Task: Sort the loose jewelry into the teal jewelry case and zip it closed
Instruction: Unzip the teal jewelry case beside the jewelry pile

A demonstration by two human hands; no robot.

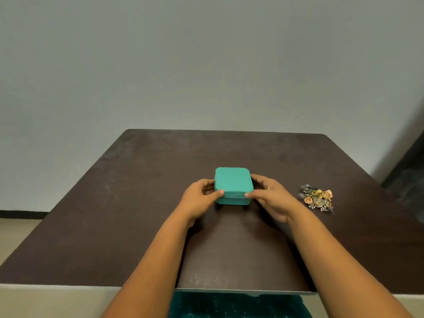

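The teal jewelry case sits closed near the middle of the dark brown table. My left hand grips its left side, thumb on the front left corner and fingers curled behind. My right hand grips the right side, thumb pressed on the front right corner by the zip line. A small heap of loose jewelry, gold and silver pieces, lies on the table to the right of the case, apart from both hands.
The table's near edge runs just above dark teal fabric at the bottom. A pale wall stands behind the table. A dark object leans at the far right.
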